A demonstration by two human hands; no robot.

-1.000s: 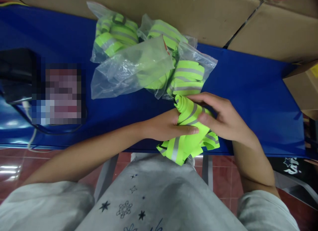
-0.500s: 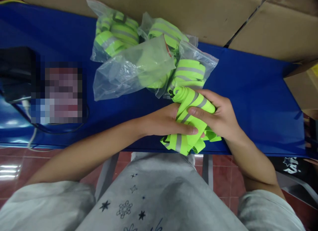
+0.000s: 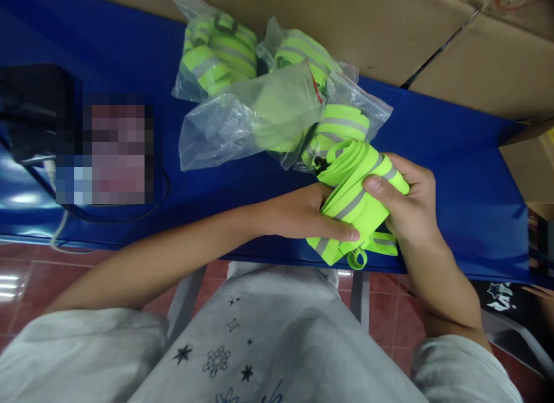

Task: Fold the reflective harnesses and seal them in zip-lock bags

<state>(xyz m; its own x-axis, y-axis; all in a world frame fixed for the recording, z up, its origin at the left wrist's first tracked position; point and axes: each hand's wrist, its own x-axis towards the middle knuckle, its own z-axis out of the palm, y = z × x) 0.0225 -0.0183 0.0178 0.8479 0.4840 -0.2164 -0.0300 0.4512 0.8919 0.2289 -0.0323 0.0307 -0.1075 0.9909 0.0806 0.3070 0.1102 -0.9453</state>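
Observation:
Both my hands grip one folded neon-yellow reflective strap (image 3: 359, 189) with grey stripes, above the blue table's front edge. My left hand (image 3: 314, 214) is closed on its lower left side, thumb across the front and fingers hidden behind. My right hand (image 3: 409, 201) pinches the right end, thumb on top. Loose ends of the strap hang below, and a black buckle shows at its upper left. Just beyond lies a bagged strap (image 3: 341, 123); an empty-looking part of a clear plastic bag (image 3: 216, 131) stretches to the left.
More bagged straps (image 3: 220, 51) lie at the back of the blue table (image 3: 459, 178), against cardboard boxes (image 3: 311, 10). A black device (image 3: 30, 114) with cables and a blurred-out patch are at left. Another box (image 3: 528, 160) stands at right. Part of another person shows at lower right.
My hands and the strap have moved slightly right, and my right hand has shifted outward along the bundle. The strap's lower loose ends hang differently. The whole view has shifted a little.

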